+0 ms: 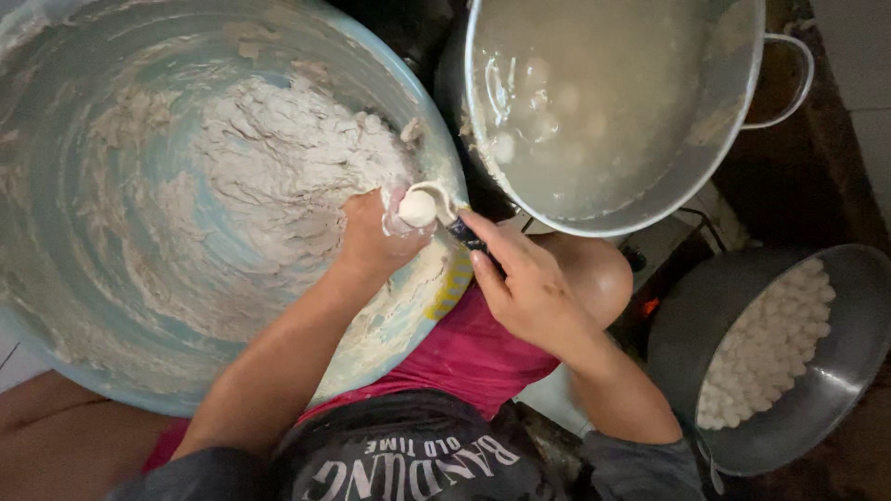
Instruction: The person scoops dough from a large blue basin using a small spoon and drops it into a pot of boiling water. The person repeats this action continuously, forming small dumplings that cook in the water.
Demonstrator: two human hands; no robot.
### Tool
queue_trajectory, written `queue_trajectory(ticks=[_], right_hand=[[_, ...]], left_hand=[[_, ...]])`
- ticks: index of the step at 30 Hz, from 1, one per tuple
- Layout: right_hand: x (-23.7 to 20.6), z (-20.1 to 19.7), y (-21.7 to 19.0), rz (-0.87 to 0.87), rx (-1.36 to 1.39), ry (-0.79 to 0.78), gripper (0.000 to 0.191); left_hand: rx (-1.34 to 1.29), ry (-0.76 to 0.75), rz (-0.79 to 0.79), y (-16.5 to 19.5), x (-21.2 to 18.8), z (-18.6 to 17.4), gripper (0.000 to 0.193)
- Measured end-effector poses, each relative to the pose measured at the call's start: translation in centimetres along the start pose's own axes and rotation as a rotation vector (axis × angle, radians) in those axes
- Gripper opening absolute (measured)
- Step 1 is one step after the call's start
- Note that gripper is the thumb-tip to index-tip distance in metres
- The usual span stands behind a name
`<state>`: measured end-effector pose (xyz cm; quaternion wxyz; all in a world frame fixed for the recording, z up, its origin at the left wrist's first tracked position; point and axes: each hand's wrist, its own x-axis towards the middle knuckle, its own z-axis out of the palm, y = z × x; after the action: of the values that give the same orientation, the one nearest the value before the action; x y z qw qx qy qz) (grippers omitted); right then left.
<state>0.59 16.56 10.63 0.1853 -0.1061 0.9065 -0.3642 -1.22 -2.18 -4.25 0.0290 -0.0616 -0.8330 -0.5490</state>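
At basin rim (444, 176), spoon (429, 202)

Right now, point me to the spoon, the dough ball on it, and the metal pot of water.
spoon (444, 199), head view, on the rim of its bowl.
dough ball (418, 209), head view, on its rounded white top.
metal pot of water (682, 190), head view, on its lower rim.

The blue basin (56, 306) and steel bowl (835, 371) run past the edges.
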Motion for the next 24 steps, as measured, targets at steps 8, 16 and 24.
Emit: queue_trajectory(ticks=[8,16,24], right_hand=[[0.2,0.5,4.6,0.041,0.439,-0.206,0.045],[0.6,-7.2,11.3,0.443,0.31,0.245,0.044],[2.1,-10.5,13.1,0.086,-0.575,0.456,0.029]], left_hand=[[0.053,-0.145,-0.126,-4.0,-0.8,2.0,0.02],[0.329,0.183,-0.499,-17.2,6.1,-4.2,0.064],[0.432,-0.048,-0.006,-13.5,4.2,1.5,0.053]])
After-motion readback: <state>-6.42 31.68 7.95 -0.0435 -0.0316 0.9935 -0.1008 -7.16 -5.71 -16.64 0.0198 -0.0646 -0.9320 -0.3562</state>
